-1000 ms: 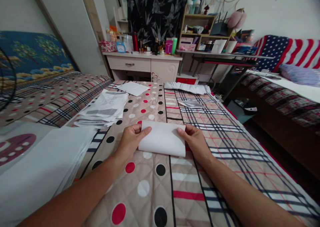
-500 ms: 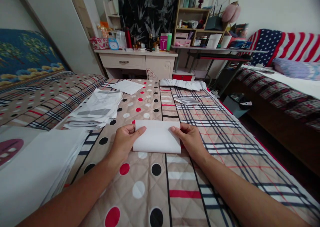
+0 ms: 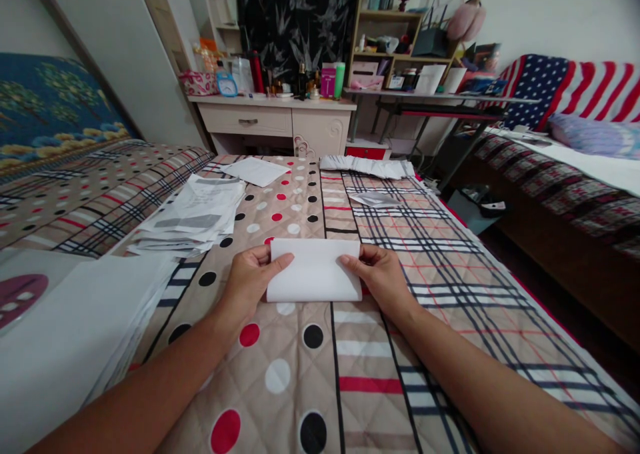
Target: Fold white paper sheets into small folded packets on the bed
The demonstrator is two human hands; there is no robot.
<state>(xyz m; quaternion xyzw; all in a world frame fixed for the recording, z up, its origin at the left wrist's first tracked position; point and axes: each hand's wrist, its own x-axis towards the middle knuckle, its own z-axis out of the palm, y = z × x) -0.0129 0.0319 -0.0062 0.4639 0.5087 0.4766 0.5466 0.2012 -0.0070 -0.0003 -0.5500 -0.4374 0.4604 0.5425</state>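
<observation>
A folded white sheet of paper (image 3: 314, 271) lies on the quilted bed cover (image 3: 350, 361) in front of me. My left hand (image 3: 253, 281) pinches its left edge, thumb on top and fingers curled under. On the opposite edge my right hand (image 3: 380, 277) grips the same way. The near fold of the paper rests flat on the cover.
A loose pile of printed papers (image 3: 193, 214) sits to the left, a single sheet (image 3: 256, 171) and a folded cloth (image 3: 367, 167) farther back. A stack of white sheets (image 3: 65, 334) lies at my near left. Beyond the bed stand a desk (image 3: 273, 117) and shelves; another bed (image 3: 565, 174) is on the right.
The paper has been pressed flatter and squared up between both hands. The view has shifted slightly; the hands stay on the sheet's two ends.
</observation>
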